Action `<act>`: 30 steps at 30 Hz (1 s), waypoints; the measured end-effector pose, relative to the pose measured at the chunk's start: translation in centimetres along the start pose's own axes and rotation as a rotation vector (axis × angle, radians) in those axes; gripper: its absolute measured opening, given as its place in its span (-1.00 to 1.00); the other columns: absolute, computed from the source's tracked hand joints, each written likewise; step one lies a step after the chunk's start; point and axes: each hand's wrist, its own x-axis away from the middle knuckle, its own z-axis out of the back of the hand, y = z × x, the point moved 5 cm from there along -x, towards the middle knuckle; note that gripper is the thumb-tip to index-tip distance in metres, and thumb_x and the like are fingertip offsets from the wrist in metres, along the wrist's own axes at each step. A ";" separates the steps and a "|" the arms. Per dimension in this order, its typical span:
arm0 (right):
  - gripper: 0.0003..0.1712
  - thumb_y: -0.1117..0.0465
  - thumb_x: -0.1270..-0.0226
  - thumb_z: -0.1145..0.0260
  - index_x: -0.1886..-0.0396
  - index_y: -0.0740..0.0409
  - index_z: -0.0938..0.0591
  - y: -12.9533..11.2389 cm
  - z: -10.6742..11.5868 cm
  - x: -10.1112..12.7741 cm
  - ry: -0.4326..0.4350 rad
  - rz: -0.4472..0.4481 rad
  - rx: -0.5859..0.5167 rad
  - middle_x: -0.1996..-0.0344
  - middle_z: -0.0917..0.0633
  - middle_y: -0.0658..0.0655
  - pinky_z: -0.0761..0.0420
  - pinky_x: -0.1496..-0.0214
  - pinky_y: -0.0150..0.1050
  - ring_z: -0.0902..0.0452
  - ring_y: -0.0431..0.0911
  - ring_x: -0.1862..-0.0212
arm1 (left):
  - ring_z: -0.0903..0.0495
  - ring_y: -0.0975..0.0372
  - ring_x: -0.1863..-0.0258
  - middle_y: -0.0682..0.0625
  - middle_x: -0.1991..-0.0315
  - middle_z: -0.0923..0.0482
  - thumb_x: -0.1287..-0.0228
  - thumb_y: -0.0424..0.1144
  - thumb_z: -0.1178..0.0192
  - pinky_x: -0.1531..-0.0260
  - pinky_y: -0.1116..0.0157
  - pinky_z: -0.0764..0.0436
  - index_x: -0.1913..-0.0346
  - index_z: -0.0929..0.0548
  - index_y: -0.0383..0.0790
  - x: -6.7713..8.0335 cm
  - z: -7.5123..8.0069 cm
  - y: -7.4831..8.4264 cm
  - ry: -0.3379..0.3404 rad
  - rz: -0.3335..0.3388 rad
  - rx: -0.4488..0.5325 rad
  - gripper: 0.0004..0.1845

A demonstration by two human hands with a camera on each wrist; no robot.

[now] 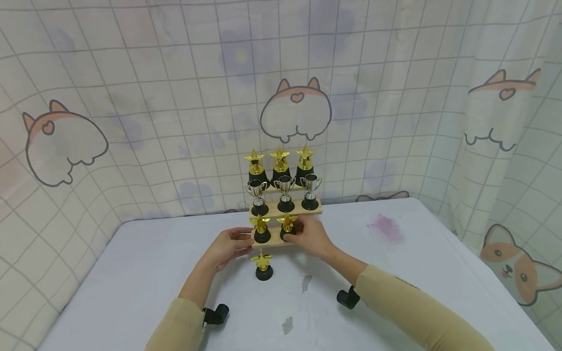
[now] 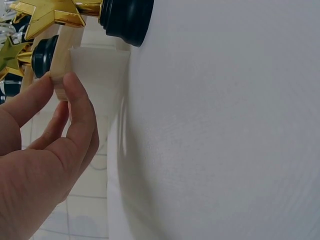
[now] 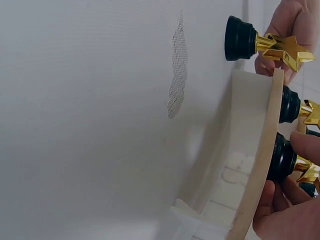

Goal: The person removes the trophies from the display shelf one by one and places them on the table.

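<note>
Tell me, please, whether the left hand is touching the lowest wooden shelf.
Touching. The left wrist view shows it: the left hand has its fingers against the end of the lowest wooden shelf, with no gap at the fingertips.

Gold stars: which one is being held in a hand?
The right star of the two at the bottom shelf: the right hand grips it. No hand holds the other five stars.

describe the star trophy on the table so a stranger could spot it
On the white-covered table stands a tiered wooden shelf. In front of its lowest tier is a gold star trophy on a round black base. It alone stands on the table, apart from the other trophies up at the shelf.
</note>
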 end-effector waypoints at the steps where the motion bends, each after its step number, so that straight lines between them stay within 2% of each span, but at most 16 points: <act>1: -0.61 0.19 -0.19 -0.58 0.08 0.31 -0.69 0.0 0.0 0.0 -0.006 -0.005 0.007 0.30 -0.70 0.07 -0.61 0.21 -0.21 -0.55 -0.10 0.26 | -0.67 0.07 0.05 -0.28 -0.13 -0.50 -0.41 -0.47 -0.27 -0.07 0.14 -0.70 -0.36 -0.48 -0.42 0.0 0.0 0.0 -0.001 0.000 0.001 -0.51; 10: -0.60 0.17 -0.22 -0.57 0.07 0.33 -0.69 -0.1 -0.1 -0.2 -0.023 -0.039 0.044 0.25 -0.71 0.10 -0.64 0.17 -0.17 -0.58 -0.09 0.22 | -0.67 0.06 0.05 -0.28 -0.12 -0.51 -0.41 -0.47 -0.27 -0.05 0.16 -0.71 -0.35 -0.48 -0.43 -0.2 0.0 -0.2 -0.003 0.007 0.009 -0.51; 15: -0.61 0.18 -0.21 -0.57 0.08 0.33 -0.69 -0.1 0.0 -0.1 -0.022 -0.042 0.031 0.26 -0.71 0.11 -0.62 0.22 -0.20 -0.57 -0.09 0.25 | -0.67 0.07 0.04 -0.28 -0.13 -0.51 -0.41 -0.46 -0.27 -0.07 0.15 -0.70 -0.35 -0.48 -0.42 -0.1 0.0 0.0 -0.006 0.005 0.006 -0.51; 24: -0.59 0.18 -0.20 -0.58 0.03 0.30 -0.69 -0.5 0.3 0.2 -0.022 -0.057 0.011 0.19 -0.74 0.14 -0.68 0.08 -0.13 -0.62 -0.06 0.16 | -0.68 0.06 0.06 -0.28 -0.12 -0.51 -0.41 -0.46 -0.27 -0.06 0.14 -0.71 -0.35 -0.48 -0.41 -0.1 0.0 -0.1 0.001 0.003 0.002 -0.51; 30: -0.62 0.20 -0.19 -0.58 0.06 0.26 -0.69 -0.6 0.7 0.6 -0.021 -0.058 -0.006 0.23 -0.74 0.11 -0.69 0.10 -0.13 -0.63 -0.08 0.18 | -0.68 0.07 0.06 -0.28 -0.12 -0.52 -0.41 -0.48 -0.27 -0.03 0.16 -0.72 -0.34 -0.50 -0.40 -0.3 0.0 -0.2 0.003 0.006 0.009 -0.52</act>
